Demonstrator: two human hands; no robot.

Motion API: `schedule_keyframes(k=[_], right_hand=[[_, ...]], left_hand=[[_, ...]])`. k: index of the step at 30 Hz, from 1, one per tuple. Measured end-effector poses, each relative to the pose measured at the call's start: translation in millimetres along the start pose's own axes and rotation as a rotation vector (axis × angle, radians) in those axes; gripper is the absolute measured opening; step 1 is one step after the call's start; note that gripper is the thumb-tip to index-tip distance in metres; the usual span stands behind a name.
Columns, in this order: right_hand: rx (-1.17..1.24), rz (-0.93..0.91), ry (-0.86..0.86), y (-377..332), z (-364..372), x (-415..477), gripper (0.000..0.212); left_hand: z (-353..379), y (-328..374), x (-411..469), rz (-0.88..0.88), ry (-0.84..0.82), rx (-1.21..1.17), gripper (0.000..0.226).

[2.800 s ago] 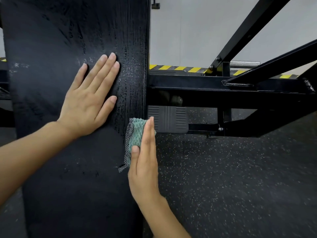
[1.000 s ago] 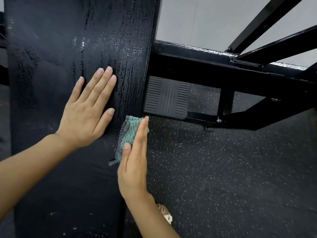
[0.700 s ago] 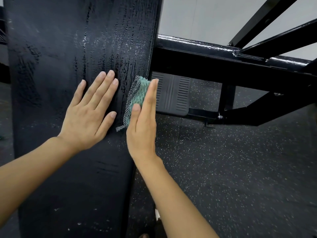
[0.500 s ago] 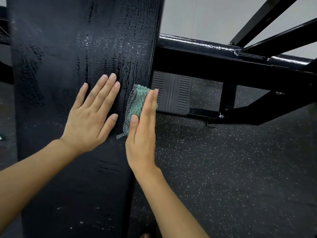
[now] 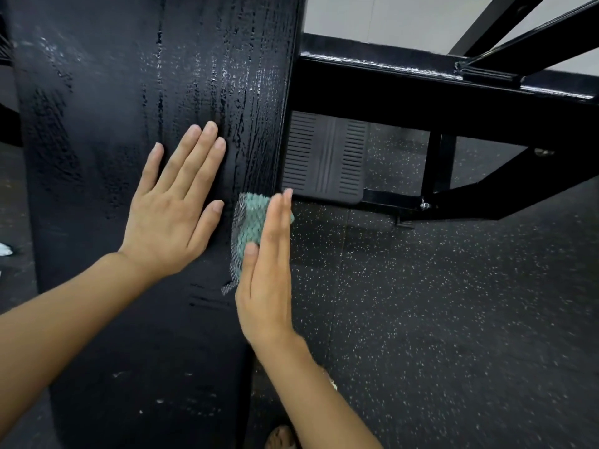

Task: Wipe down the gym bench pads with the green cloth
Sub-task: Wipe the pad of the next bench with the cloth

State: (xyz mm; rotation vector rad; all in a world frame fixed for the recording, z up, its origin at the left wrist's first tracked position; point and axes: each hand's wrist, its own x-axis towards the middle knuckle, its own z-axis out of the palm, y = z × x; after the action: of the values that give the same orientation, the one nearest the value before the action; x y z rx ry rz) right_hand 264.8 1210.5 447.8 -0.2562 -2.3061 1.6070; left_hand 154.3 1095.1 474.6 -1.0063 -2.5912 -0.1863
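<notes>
At the far left edge, near 9 o'clock, a small white scrap (image 5: 4, 249) lies on the speckled floor (image 5: 453, 319), too cut off to identify. The black pad (image 5: 97, 92) fills the left half of the view, running from 12 to 6 o'clock. Its upper part, at 12 o'clock of the left hand (image 5: 175, 215), shines with wet streaks and beads. The left hand lies flat on the pad, palm down, with straight fingers close together pointing toward 1 o'clock and the thumb spread toward 3 o'clock. It holds nothing.

Just beside that thumb, at 3 o'clock, the green cloth (image 5: 251, 222) sits folded against the pad's right edge. A grey mesh layer shows along its left side and hangs out at 7 o'clock. The right hand (image 5: 265, 280), seen edge-on, presses the cloth to that edge with uncurled fingers pointing to 12 o'clock. Its thumb lies on the cloth's lower part.

At 1 o'clock of the right hand a ribbed grey footplate (image 5: 324, 157) sits just behind the pad's edge. It is under a black frame (image 5: 421, 102) beam that runs off toward 3 o'clock, with slanted bars rising toward 1 o'clock. A pale wall (image 5: 372, 17) shows above the beam. At 6 o'clock, beneath the right forearm, part of a foot (image 5: 280, 437) shows.
</notes>
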Motion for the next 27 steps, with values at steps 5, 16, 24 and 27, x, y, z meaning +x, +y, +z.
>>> schedule_keyframes(k=[5,16,24,27], right_hand=[[0.030,-0.033,0.042,-7,-8,44,0.058],[-0.007,0.007,0.028,0,1,2,0.062],[-0.048,0.036,0.004,11,10,-56,0.058],[-0.044,0.057,0.010,12,13,-68,0.059]], left_hand=[[0,4,-6,-0.016,-0.006,-0.017,0.061],[4,13,-27,-0.025,-0.023,-0.031,0.061],[6,14,-37,-0.004,-0.020,-0.023,0.061],[7,15,-42,0.000,-0.015,-0.018,0.061]])
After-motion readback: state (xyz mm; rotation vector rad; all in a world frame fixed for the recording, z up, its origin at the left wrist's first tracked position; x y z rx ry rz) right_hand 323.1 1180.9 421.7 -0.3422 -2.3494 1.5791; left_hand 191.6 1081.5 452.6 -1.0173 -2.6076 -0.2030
